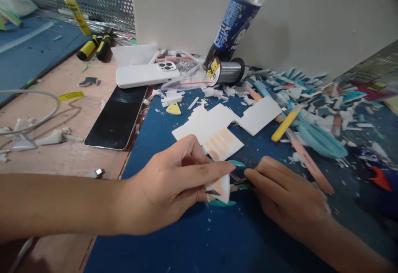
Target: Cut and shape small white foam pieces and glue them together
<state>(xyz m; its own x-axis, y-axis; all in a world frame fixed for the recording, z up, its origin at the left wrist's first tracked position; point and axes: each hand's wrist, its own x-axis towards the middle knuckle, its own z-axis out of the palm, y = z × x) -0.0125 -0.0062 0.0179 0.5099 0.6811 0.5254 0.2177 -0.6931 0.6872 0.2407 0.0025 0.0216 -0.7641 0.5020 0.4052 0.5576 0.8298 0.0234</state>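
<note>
While the left hand gripped a small white piece, the right hand was curled just beside it; whether it held anything could not be told. The piece, above the blue mat, bore a peach-orange patch, with teal shapes showing at two sides. Beyond lay an orange-striped card and, farther off, a wire spool.

Table: pinkish top, black phone and yellow-and-black handles lying on it.
Blue mat: across the table, bearing white cut sheets, a yellow chip, heaped scraps.
</note>
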